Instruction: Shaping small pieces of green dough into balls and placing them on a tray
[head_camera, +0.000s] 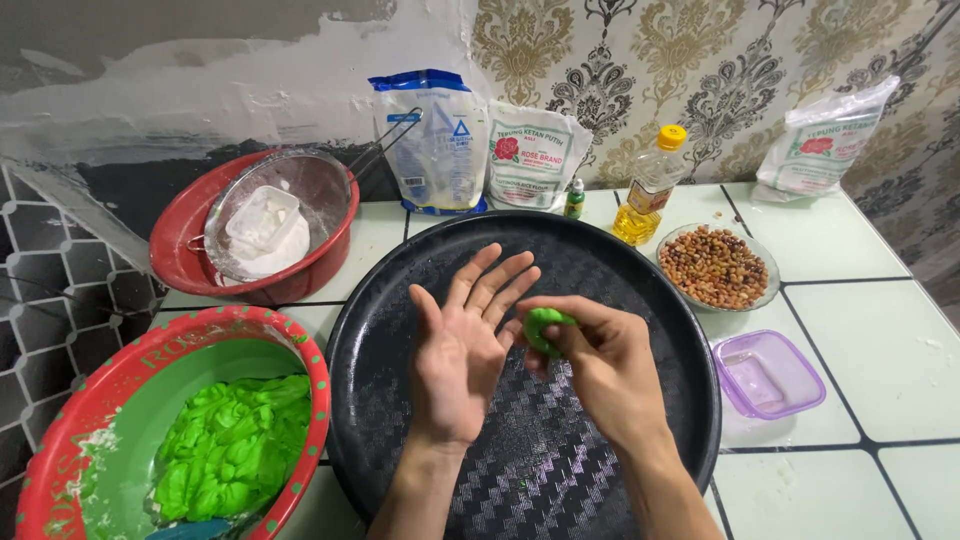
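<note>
The person's left hand is held flat and open, palm up, fingers spread and slightly raised, with nothing in it. The right hand is pinched around a small bright green lump of dough, thumb and fingertips closed on it, and holds it right against the edge of the left palm, near the base of the fingers. Both hands hover over the big round black tray with the woven pattern, which takes up the middle of the white tiled counter.

To the left, close to the tray's rim, sits a red plastic basin with a green inside, and in it lies a crumpled heap of the same green dough (the basin wall is dusted white in places). Behind that stands a second red basin carrying a metal sieve with white flour and a small clear tub inside.

Along the wall lean a blue-and-white flour bag and a white flour bag with a red flower; another white bag stands far right. Beside them are a tiny green-capped bottle and a yellow-capped bottle of oil. A glass dish of brown peanuts sits just off the tray's right edge, and nearer the person, an empty purple plastic box.
</note>
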